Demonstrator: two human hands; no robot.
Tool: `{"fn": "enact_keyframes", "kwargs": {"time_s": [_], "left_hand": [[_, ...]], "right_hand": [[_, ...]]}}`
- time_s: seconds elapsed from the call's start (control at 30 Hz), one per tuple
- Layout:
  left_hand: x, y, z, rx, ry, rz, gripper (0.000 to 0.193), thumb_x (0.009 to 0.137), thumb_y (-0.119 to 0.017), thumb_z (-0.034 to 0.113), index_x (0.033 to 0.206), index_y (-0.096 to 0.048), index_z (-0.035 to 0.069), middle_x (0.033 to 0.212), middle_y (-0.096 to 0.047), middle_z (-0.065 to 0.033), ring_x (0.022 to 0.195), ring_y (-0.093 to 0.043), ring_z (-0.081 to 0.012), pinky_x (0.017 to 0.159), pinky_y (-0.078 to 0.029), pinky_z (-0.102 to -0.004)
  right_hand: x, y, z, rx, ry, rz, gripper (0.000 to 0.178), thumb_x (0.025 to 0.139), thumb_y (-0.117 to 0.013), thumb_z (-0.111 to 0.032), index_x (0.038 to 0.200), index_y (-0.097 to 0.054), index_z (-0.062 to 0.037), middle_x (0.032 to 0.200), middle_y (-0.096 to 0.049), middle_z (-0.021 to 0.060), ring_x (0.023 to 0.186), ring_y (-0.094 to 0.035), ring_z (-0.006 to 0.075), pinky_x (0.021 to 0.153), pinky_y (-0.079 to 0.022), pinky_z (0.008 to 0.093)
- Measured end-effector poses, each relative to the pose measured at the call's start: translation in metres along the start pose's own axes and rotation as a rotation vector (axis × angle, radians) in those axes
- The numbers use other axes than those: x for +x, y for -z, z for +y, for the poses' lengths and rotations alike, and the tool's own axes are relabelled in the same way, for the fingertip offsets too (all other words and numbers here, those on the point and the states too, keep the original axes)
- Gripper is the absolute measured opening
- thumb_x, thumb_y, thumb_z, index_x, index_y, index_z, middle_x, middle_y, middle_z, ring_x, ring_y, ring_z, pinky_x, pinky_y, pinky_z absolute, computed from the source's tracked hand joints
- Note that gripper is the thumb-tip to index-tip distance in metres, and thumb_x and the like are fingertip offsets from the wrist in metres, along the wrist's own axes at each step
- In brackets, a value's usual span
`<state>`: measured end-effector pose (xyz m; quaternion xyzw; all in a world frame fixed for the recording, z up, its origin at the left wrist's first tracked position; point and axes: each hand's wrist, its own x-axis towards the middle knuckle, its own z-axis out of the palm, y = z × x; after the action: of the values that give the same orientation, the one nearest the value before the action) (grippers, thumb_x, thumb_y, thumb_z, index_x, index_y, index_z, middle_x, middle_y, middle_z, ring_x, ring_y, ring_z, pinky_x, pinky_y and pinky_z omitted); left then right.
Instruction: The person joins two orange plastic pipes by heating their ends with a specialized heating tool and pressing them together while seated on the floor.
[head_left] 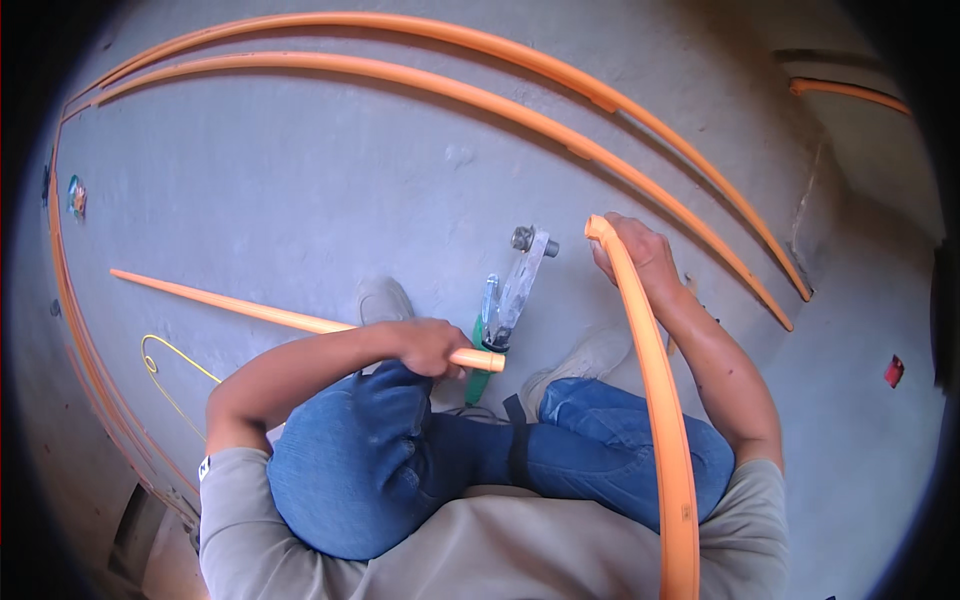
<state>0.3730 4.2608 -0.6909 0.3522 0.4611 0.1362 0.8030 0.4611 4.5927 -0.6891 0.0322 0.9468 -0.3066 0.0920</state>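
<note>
My left hand (436,348) is closed round a thin orange pipe (230,302), near its right end. The pipe runs off to the left, and its cut end pokes out past my fingers. My right hand (645,258) is closed on the upper end of a second orange pipe (662,410), where a short orange fitting (598,227) sits. This pipe comes down past my right knee and leaves the lower edge. Between the hands stands a pipe-welding iron (522,285), with a metal plate, round sockets at its top and a green handle (477,388). The left pipe's end crosses in front of its handle.
Two long orange pipes (400,75) lie across the grey floor ahead, with more pipes (66,260) along the left. A yellow cord (175,350) loops left of my arm. A small red object (893,372) lies at right, a plastic packet (77,197) at far left.
</note>
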Motion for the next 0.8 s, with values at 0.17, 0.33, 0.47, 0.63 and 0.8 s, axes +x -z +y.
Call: {"fn": "enact_keyframes", "kwargs": {"time_s": [0.17,0.33,0.47,0.63,0.8], "left_hand": [[-0.067,0.048,0.038,0.502,0.079,0.782,0.020,0.085,-0.067,0.027,0.088,-0.062,0.007,0.075,-0.066,-0.0181,0.078,-0.066,-0.0418,0.068,-0.050,-0.0529],[-0.073,0.073,0.062,0.590,0.084,1.062,0.020,0.083,-0.069,0.024,0.082,-0.059,0.007,0.072,-0.065,-0.0170,0.072,-0.065,-0.0409,0.064,-0.050,-0.0522],[-0.066,0.069,0.063,0.591,0.051,1.164,0.018,0.081,-0.069,0.020,0.080,-0.058,0.006,0.072,-0.064,-0.0155,0.069,-0.064,-0.0390,0.061,-0.050,-0.0501],[-0.070,0.065,0.067,0.617,0.039,1.250,0.018,0.080,-0.070,0.019,0.079,-0.057,0.006,0.071,-0.062,-0.0141,0.068,-0.063,-0.0387,0.060,-0.049,-0.0495],[-0.074,0.068,0.072,0.628,0.017,1.289,0.018,0.079,-0.070,0.018,0.079,-0.056,0.007,0.070,-0.061,-0.0132,0.067,-0.063,-0.0383,0.059,-0.049,-0.0493]], "right_hand": [[0.025,0.021,-0.032,0.093,0.087,0.042,0.027,0.084,-0.068,-0.021,0.105,-0.060,-0.0061,0.084,-0.062,0.0174,0.078,-0.065,0.0380,0.068,-0.055,0.0472],[0.038,0.031,-0.064,0.021,0.293,0.023,0.034,0.084,-0.069,-0.022,0.109,-0.059,-0.0029,0.084,-0.061,0.0162,0.075,-0.064,0.0376,0.066,-0.054,0.0452],[0.038,0.036,-0.074,0.058,0.270,0.018,0.038,0.084,-0.070,-0.024,0.112,-0.059,-0.0012,0.084,-0.061,0.0157,0.073,-0.064,0.0368,0.064,-0.055,0.0443],[0.039,0.038,-0.084,0.051,0.318,0.027,0.039,0.084,-0.069,-0.025,0.113,-0.060,-0.0003,0.083,-0.061,0.0154,0.072,-0.065,0.0361,0.064,-0.055,0.0436],[0.045,0.037,-0.090,0.062,0.408,0.078,0.039,0.077,-0.072,-0.017,0.109,-0.060,0.0007,0.076,-0.057,0.0121,0.065,-0.062,0.0300,0.058,-0.052,0.0403]]}}
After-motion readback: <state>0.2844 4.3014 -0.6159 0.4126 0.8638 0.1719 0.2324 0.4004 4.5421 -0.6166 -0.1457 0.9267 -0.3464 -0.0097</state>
